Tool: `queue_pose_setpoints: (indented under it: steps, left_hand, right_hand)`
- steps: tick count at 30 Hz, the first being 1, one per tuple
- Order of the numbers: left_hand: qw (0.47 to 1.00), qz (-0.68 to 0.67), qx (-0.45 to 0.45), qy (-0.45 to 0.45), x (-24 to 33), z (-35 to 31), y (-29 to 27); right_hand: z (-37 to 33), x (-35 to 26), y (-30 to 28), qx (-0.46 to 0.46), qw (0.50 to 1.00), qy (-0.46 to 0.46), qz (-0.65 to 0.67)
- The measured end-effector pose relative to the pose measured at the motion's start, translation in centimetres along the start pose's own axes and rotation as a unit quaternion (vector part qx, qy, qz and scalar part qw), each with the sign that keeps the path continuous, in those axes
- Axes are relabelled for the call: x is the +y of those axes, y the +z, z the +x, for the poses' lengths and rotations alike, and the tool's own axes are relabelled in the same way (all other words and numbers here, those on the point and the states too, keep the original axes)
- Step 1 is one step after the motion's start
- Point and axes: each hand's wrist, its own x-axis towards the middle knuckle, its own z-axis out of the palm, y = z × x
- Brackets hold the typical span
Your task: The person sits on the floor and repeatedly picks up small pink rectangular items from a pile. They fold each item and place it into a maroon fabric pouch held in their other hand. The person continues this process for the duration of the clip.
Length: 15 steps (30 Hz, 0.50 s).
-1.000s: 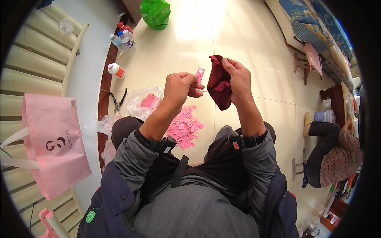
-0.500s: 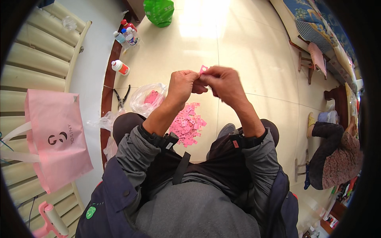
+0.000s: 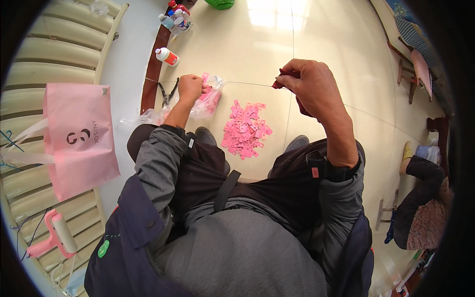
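Observation:
My left hand is closed at the edge of a clear plastic bag, pinching a small pink card that sticks up by the fingertips. More pink cards lie inside the bag. Farther right, my right hand is raised over the floor, its fingers curled round something dark red. Folds of it show at the fingertips and below the palm, too little to tell its kind. Between my feet lies a loose heap of flat pink cards, touched by neither hand.
Black-handled pliers lie left of the bag. A white bottle and several other bottles stand along the wall. A pink tote bag hangs by the radiator. At right, a person sits low.
My hands were together in front, holding a pink card. They have parted: the left went left to the plastic bag with a card, the right moved right. The view has shifted somewhat.

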Motion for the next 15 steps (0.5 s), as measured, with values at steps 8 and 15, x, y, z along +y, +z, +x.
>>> queue_pose_setpoints:
  steps: [8, 15]
  left_hand:
    - [0.974, 0.045, 0.034, -0.221, -6.6, 2.7, -0.8]
    - [0.954, 0.13, -0.211, -0.169, -11.8, 1.3, 6.5]
  right_hand:
    - [-0.7, 0.2, -1.2, 0.014, 1.0, -0.007, 0.007]
    - [-1.4, 1.5, -2.0, 0.054, 0.998, 0.012, 0.023]
